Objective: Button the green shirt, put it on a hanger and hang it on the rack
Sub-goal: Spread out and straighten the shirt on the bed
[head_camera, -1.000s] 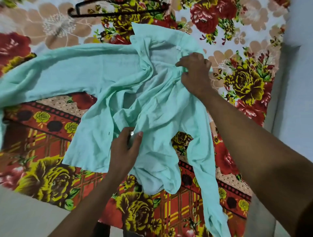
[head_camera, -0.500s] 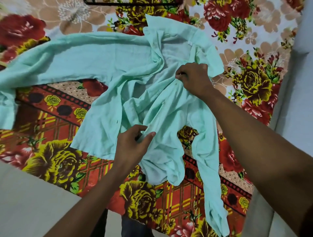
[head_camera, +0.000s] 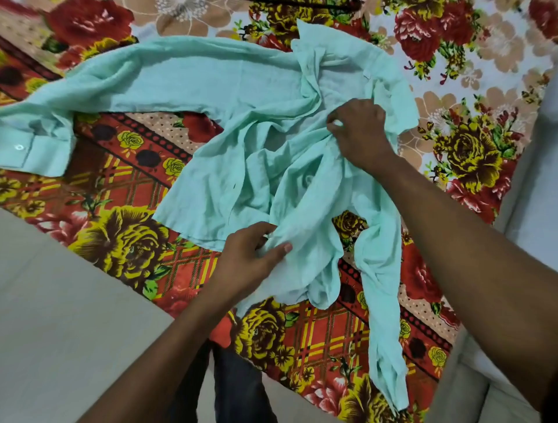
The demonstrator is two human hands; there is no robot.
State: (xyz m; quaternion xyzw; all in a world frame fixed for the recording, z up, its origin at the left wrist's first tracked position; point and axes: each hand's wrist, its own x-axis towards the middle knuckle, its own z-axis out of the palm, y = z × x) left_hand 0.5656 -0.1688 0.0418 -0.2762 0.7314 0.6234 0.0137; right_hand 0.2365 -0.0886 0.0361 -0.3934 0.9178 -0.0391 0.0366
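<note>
Both hands are working the crumpled mint-green cotton shirt (head_camera: 229, 145) lying on the floral bedspread (head_camera: 120, 241) — right hand (head_camera: 359, 132) pinching fabric below the collar, left hand (head_camera: 250, 259) gripping the lower front. Buttoning is barely starting; hanger and rack are waiting.

Bare forearms, sleeveless; dark trousers (head_camera: 238, 389).

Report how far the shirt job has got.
Done: nothing clearly. The green shirt lies crumpled and open on the floral bedspread. In hand: the right hand pinches fabric below the collar, and the left hand grips the lower front. Left: buttoning, hangering, and hanging; only a dark hanger sliver shows.
</note>
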